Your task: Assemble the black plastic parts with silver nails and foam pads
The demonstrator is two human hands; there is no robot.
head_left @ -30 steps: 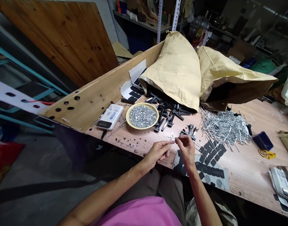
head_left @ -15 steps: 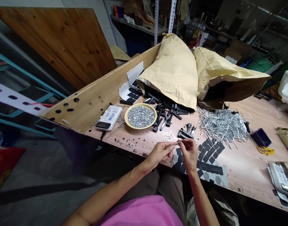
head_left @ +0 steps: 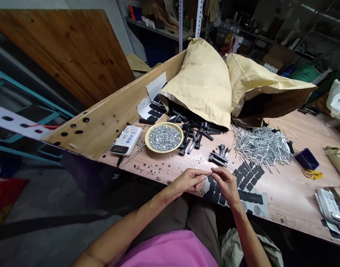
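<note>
My left hand [head_left: 190,181] and my right hand [head_left: 225,182] meet at the near edge of the wooden table [head_left: 292,193], fingertips pinched together on a small thin metal piece [head_left: 209,173] between them. Just beyond the fingers lie a little heap of tiny silver parts [head_left: 197,160] and a few black plastic pieces [head_left: 219,156]. Under my right hand is a grey sheet of black adhesive pads [head_left: 249,185].
A yellow bowl of small silver parts [head_left: 164,137], a white device [head_left: 126,140], a pile of metal pins [head_left: 261,144], more black pieces [head_left: 195,129] spilling from two tan paper sacks [head_left: 206,81], a blue box [head_left: 306,159] and yellow rubber bands [head_left: 311,174].
Both hands have drawn slightly nearer to me along the table edge, still pinched together on the small piece. The view has shifted a little.
</note>
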